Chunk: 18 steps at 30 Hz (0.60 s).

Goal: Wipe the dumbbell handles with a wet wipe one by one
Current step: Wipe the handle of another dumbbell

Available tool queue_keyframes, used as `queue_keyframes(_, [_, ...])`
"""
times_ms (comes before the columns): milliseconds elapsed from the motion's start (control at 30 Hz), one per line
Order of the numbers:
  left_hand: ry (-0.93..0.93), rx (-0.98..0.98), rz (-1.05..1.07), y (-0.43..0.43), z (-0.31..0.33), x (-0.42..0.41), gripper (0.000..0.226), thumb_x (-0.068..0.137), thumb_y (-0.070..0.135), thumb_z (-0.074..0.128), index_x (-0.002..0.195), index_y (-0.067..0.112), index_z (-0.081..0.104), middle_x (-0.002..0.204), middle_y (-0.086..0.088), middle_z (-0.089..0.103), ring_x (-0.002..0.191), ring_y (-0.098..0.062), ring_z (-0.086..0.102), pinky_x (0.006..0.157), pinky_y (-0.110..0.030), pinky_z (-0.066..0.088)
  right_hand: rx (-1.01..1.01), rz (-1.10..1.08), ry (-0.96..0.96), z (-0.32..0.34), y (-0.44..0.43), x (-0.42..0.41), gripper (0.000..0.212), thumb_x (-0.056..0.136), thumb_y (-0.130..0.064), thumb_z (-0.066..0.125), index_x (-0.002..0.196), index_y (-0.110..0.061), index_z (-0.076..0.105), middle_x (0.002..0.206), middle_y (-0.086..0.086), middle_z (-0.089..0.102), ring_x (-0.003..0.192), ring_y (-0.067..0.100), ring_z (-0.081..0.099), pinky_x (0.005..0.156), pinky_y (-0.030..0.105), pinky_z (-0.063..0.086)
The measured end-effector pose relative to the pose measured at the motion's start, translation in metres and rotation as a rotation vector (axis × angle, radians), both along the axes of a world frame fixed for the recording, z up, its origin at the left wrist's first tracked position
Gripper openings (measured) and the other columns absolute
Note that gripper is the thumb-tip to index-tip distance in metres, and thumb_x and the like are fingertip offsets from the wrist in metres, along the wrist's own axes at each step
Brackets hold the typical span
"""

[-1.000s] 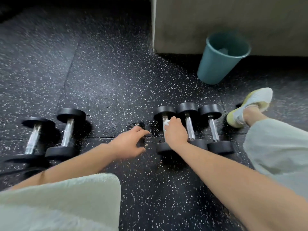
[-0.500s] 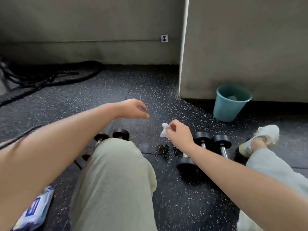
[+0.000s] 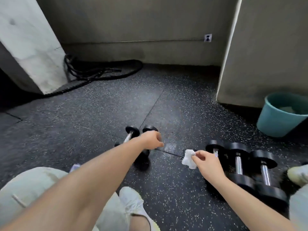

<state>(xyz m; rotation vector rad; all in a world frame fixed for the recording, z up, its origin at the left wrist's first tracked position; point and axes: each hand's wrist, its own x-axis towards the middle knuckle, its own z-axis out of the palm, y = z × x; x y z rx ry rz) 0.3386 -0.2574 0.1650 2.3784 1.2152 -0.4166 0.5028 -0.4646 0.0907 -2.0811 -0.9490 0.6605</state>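
Through the head camera we are looking down at a black speckled floor, where we are sitting with our legs out in front. Our right hand is pinching a crumpled white wipe between thumb and fingertips. It is holding the wipe just to the left of a row of three dumbbells lying side by side on the floor to our right. The wipe is close to the nearest handle in that row but apart from it.

Our left hand is reaching forward over a pair of dumbbells lying further left, well apart from the row. Its fingers are curling downward over the right-hand one of the pair. The hand is blurred and is covering that handle, so we cannot tell whether it is gripping anything.

A teal bucket is standing against the wall at the right, with something pale lying inside. A thick black rope is lying coiled near the far wall. A pale shoe is showing at the bottom, below our left arm.
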Motion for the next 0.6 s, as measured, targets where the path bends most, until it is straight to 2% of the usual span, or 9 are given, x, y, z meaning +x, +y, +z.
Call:
queue_keyframes(100, [0.096,-0.024,0.093,0.016,-0.048,-0.017,0.046,0.095,0.042,0.069,0.132,0.017,0.063,0.132,-0.006,0.064,0.122,-0.028,0.060,0.100,-0.034,0.049,-0.058,0.003,0.049,-0.027,-0.010,0.004,0.017,0.093,-0.028,0.066,0.077,-0.029,0.070,0.075,-0.014,0.072,0.079,0.007,0.066,0.074,0.029,0.050])
queue_keyframes(233, [0.196,-0.035,0.182,0.047,-0.098,-0.029,0.044,0.090,0.042,0.067,0.127,0.018,0.060,0.128,-0.008,0.061,0.113,-0.029,0.062,0.087,-0.035,0.048,-0.099,0.010,0.080,-0.055,-0.001,0.009,0.023,0.093,-0.029,0.063,0.071,-0.028,0.069,0.067,-0.015,0.068,0.067,0.007,0.061,0.066,0.030,0.047])
queue_keyframes(433, [0.128,0.027,0.414,0.104,-0.169,-0.030,0.079,0.093,0.061,0.060,0.149,0.009,0.039,0.147,-0.017,0.042,0.136,-0.038,0.045,0.108,-0.048,0.044,-0.171,0.061,0.132,-0.094,0.066,0.008,0.021,0.092,-0.033,0.061,0.074,-0.030,0.072,0.072,-0.017,0.070,0.073,0.008,0.065,0.070,0.029,0.049])
queue_keyframes(500, [0.078,-0.023,0.524,0.120,-0.195,-0.030,0.092,0.090,0.070,0.057,0.150,0.003,0.038,0.150,-0.018,0.041,0.138,-0.036,0.045,0.109,-0.048,0.046,-0.182,0.068,0.150,-0.106,0.096,0.004,0.021,0.093,-0.033,0.061,0.075,-0.028,0.072,0.073,-0.015,0.070,0.074,0.009,0.065,0.069,0.029,0.048])
queue_keyframes(567, [0.050,-0.020,0.566,0.122,-0.214,-0.030,0.090,0.091,0.068,0.057,0.147,0.000,0.040,0.148,-0.018,0.045,0.134,-0.034,0.050,0.105,-0.046,0.050,-0.195,0.078,0.166,-0.118,0.126,-0.003,0.022,0.093,-0.036,0.060,0.077,-0.027,0.072,0.076,-0.014,0.071,0.077,0.009,0.066,0.072,0.029,0.050])
queue_keyframes(600, [0.059,0.048,0.548,0.120,-0.220,-0.030,0.084,0.093,0.064,0.059,0.145,0.001,0.041,0.145,-0.017,0.047,0.131,-0.033,0.053,0.101,-0.045,0.052,-0.202,0.089,0.171,-0.122,0.140,-0.006,0.023,0.093,-0.038,0.059,0.079,-0.027,0.072,0.077,-0.013,0.071,0.077,0.010,0.066,0.073,0.030,0.051])
